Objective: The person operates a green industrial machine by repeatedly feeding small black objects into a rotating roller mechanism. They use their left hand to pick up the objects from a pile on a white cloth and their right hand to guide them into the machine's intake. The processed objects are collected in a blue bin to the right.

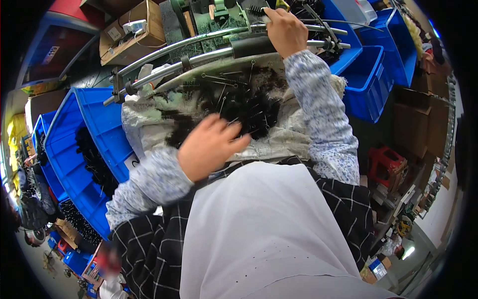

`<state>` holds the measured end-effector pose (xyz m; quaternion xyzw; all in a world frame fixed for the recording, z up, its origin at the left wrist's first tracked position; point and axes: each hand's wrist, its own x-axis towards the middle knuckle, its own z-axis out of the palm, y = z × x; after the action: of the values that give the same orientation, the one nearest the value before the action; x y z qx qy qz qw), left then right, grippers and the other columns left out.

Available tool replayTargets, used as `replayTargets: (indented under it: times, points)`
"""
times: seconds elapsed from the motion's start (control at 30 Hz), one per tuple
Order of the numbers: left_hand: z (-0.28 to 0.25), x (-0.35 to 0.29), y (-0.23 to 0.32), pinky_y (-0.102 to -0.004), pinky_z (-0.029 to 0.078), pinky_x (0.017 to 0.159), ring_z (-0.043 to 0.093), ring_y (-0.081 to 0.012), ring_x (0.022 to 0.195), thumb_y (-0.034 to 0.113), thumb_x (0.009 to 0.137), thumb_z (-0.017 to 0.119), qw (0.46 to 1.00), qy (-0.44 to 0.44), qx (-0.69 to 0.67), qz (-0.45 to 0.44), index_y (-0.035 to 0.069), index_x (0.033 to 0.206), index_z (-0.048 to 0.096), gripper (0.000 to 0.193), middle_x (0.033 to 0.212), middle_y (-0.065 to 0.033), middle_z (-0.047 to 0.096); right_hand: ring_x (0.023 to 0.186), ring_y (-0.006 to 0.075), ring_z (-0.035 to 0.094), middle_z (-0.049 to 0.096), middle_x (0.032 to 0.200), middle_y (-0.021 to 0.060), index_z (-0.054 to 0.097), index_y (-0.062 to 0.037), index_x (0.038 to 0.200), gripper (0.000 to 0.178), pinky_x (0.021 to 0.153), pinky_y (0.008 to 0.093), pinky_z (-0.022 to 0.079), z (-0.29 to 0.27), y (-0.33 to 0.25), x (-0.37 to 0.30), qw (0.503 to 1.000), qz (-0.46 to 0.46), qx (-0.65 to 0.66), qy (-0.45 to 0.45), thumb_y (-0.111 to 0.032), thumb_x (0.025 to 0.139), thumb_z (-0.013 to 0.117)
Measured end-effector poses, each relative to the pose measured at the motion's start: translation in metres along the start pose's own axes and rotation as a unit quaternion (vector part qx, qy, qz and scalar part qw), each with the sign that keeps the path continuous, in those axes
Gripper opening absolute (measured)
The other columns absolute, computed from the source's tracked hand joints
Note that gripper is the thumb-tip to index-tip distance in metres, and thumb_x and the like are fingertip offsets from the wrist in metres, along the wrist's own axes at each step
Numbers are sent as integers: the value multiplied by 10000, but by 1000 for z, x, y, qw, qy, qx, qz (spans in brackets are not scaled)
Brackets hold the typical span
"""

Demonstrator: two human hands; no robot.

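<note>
At the far left stands a blue plastic bin [64,134] with black-bristled brushes [92,154] inside. Right of it, farther up, an opened cardboard box [155,25] holds a pale object with a cable. Beside the bin, a whitish woven sack [139,117] spreads in front of the person, below two steel tubes [209,58] that run across to the right. The left hand [209,147], blurred, is over the near left part of the sack, its fingers loosely apart with nothing seen between them; whether they touch what lies below, I cannot tell. Just beyond the fingertips, twisted-wire brushes [241,107] with black bristles and small loop ends lie heaped on the sack. Beyond the tubes is a green metal machine [219,24]. At its right, a single dark-bristled brush [255,10] ends at the fingertips of the right hand [288,32], which are drawn close together; whether they clamp it, I cannot tell. Farther right come another blue bin [366,94], a red plastic stool [383,162] and a tall brown carton [413,117].
</note>
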<state>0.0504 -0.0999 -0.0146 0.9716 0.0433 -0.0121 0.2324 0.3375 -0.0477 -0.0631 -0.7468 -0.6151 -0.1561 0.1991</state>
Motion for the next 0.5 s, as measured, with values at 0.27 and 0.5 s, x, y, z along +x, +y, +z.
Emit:
replayTargets:
  times: [0.27, 0.5]
  points:
    - [31, -3, -2, -552, 275, 1011, 431, -413, 1162, 266, 759, 648, 980, -140, 99, -100, 277, 1203, 494, 471, 1334, -152, 397, 779, 218, 628, 634, 842, 30, 671, -189, 1008, 209, 757, 356, 500, 48, 6, 34, 991, -37, -120, -54, -230, 819, 591]
    - [45, 0, -20, -528, 358, 953, 470, -405, 1125, 263, 719, 694, 971, -183, 88, -130, 324, 1232, 481, 559, 1336, -134, 393, 808, 220, 618, 632, 859, 39, 665, -180, 1027, 222, 802, 353, 483, 52, 5, 41, 994, -15, -68, -82, -221, 825, 583]
